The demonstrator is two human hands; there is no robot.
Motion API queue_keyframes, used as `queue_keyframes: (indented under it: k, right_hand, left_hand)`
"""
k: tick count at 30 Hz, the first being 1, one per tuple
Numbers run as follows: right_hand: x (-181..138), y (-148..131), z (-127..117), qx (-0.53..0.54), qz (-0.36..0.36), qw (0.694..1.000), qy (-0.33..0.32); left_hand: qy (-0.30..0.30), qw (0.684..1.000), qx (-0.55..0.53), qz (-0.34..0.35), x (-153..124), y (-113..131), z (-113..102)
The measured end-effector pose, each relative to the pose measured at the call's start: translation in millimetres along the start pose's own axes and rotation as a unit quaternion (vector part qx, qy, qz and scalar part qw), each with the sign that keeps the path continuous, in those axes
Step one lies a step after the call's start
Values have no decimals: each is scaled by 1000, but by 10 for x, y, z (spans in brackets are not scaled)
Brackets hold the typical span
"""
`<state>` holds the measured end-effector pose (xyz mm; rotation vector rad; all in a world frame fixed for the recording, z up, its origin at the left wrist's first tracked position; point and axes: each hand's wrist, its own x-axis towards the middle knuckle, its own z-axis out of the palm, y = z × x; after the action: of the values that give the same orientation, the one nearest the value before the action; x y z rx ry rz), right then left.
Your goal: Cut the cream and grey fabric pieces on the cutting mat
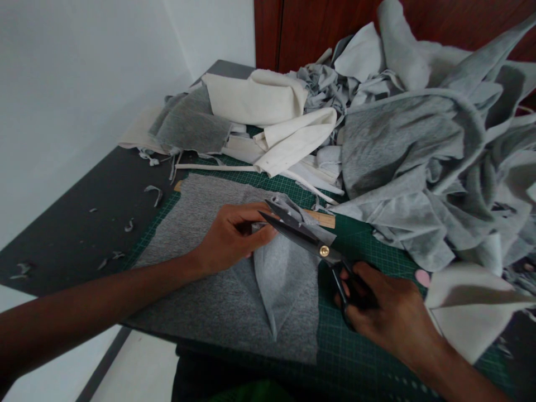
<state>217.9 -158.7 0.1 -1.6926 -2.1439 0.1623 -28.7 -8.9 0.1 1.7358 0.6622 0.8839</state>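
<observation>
Item: grey knit fabric piece (218,290), which we found spread flat on the green cutting mat (364,357), its right portion raised in a long fold running toward the near edge of the mat. Left hand (232,237): we recorded it resting on the fabric, fingers curled together and pinching the lifted edge of the fold just beside the blade tips. Right hand (385,312): fingers closed through the black handles of the tailor's scissors (305,237), which it held clamped. The blades stood slightly parted, their points at the pinched edge and touching or almost touching the cloth; we could not tell which. Wooden ruler (322,219): lay on the mat behind the blades, partly covered by the fabric. Heap of grey fleece offcuts (419,151): piled on the right and rear of the mat. Cream folded fabric (272,120): stacked behind the working piece. Small grey trimmings (153,192): scattered on the dark tabletop (75,229) to the left, well apart from both hands.
</observation>
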Motion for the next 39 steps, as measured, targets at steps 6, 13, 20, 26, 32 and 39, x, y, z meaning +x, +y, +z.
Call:
queue_keyframes:
  k: [6,13,20,26,32,39]
  right_hand:
    - [4,-6,0,-2,12,1000,1]
    - [-21,12,9,3,0,1000,0]
    - [-33,14,-21,-3,4,1000,-21]
    - [-7,-5,-29,-21,-21,1000,7]
    - [-2,-21,-13,21,19,1000,-5]
    - [3,-12,-8,9,6,999,37]
  left_hand:
    - [7,1000,5,-1,-1,-16,9]
    - [2,1000,8,2,8,27,29]
    - [6,1000,5,-2,6,11,30]
    - [9,1000,-8,-6,4,9,34]
    - [10,1000,-5,-6,15,40,46]
    - [7,1000,-1,-8,0,8,16]
